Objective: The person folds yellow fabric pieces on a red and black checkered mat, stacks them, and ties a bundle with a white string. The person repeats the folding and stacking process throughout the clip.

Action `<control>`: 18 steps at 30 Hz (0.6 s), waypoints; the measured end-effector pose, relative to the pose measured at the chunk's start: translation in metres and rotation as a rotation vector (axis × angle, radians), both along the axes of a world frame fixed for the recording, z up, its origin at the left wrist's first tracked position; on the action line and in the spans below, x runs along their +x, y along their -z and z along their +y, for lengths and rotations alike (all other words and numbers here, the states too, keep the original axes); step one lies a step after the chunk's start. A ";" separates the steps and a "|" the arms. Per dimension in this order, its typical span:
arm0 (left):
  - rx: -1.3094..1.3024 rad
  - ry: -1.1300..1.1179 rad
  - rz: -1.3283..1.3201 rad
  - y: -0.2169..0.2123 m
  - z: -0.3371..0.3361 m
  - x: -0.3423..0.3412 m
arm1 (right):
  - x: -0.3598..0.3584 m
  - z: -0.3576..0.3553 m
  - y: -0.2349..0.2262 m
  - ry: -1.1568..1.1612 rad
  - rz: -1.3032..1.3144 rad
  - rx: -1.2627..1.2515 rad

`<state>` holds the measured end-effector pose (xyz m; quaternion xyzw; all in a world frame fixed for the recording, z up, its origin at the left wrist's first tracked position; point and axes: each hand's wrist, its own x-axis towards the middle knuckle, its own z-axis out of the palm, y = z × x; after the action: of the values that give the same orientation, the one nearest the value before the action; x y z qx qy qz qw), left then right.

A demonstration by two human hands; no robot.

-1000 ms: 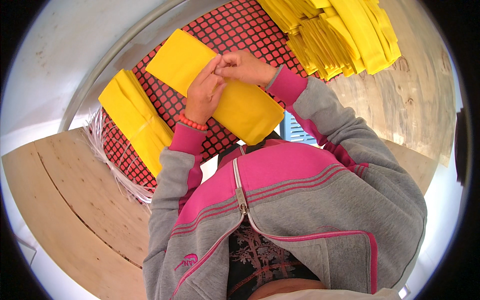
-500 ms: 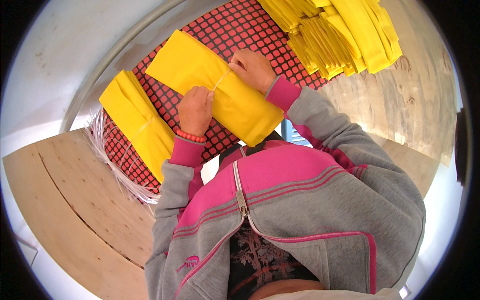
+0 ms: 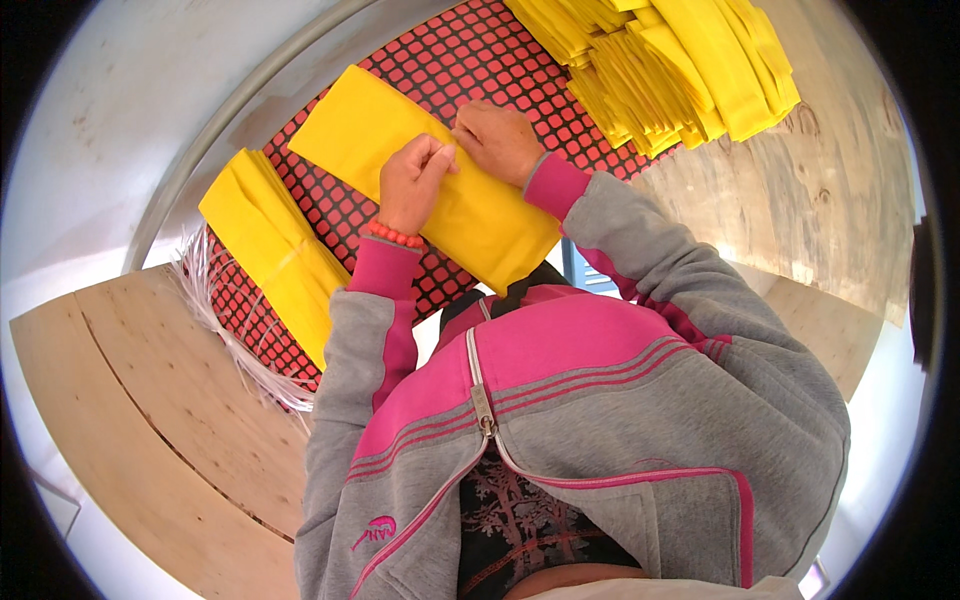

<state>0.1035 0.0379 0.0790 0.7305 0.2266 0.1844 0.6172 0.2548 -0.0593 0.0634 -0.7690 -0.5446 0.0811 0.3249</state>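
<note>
A person's left hand (image 3: 410, 185) and right hand (image 3: 497, 142) close in together over a folded yellow bundle (image 3: 500, 230) lying on a red-and-black surface (image 3: 450, 60), fingers curled closed; from here, I cannot tell what they pinch. A second yellow bundle (image 3: 262, 235) lies at left.

**Layout by Clock Position**

Directions are read from the central bundle (image 3: 475, 225), which lies on the mat (image 3: 445, 45), its length running from between 10 and 11 to between 4 and 5 o'clock. The left hand (image 3: 412, 182) is over its middle, the right hand (image 3: 500, 138) at 2 o'clock. At 8 o'clock lie, moving outward, a side bundle (image 3: 262, 235), strands (image 3: 225, 333) and planks (image 3: 150, 400). Farther out: a stack (image 3: 690, 75) at 2, a board (image 3: 830, 190) at 3, a tube (image 3: 192, 145) at 10.
</note>
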 end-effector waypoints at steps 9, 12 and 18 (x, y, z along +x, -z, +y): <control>-0.153 0.014 0.000 0.014 0.003 -0.016 | 0.005 0.003 0.011 0.040 0.273 0.017; -0.345 -0.067 -0.130 0.017 0.002 -0.008 | 0.004 0.004 0.003 0.060 1.112 0.077; -0.323 -0.072 -0.021 0.015 0.004 0.001 | 0.009 0.007 0.002 0.011 1.339 -0.004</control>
<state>0.1041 0.0415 0.0641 0.6112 0.2728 0.1753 0.7220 0.2636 -0.0523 0.0616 -0.5559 -0.2213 0.5403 0.5917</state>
